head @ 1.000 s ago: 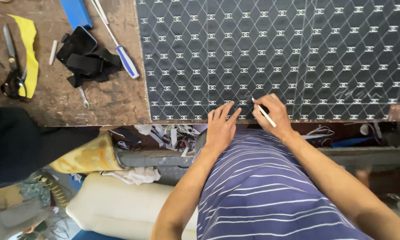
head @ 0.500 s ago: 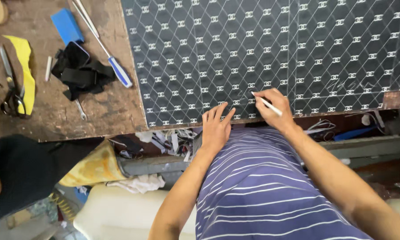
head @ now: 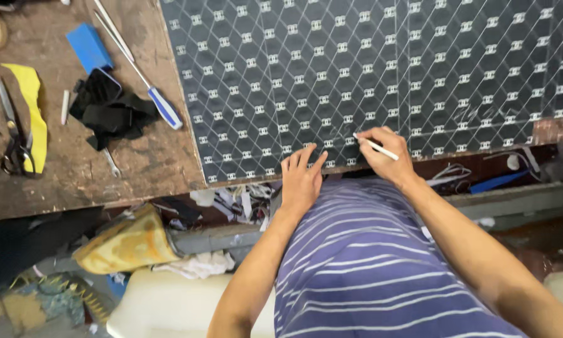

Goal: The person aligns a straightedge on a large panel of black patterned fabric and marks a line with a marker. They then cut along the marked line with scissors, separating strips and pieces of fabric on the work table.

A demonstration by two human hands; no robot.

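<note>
Head view, looking straight down: worn brown wooden workbench (head: 137, 169) across the upper half, scratched and stained. Covering most of it, from the middle to the right edge, a large dark quilted sheet (head: 369, 75) stitched in a pale hexagon grid with a small white emblem in each cell, its near edge lying along the front edge of the bench. Below, a navy shirt with thin white stripes (head: 363, 263) filling the lower middle. Further left, under the bench, a crumpled yellowish bag (head: 128, 244) beside a cream cushion (head: 169, 307), with white rags and scraps between. Left hand (head: 301, 181) pressed flat on the near edge of the sheet, fingers straight and slightly spread, holding nothing. Right hand (head: 385, 156) just beside it to the right, fingers curled narrow, pinching a thin white marking stick (head: 375, 148); tip of the stick touching the sheet near its front edge, faint pale marks visible around it. On the bare wood to the left, well apart from both hands: a heap of black fabric scraps (head: 109, 112), a yellow strip (head: 32, 106) with dark scissors (head: 11, 134) lying on its left side, a blue block (head: 89, 47), a long screwdriver with a blue and white handle (head: 162, 106) lying diagonally just beside the sheet's left edge, and a short white stick (head: 64, 106).
</note>
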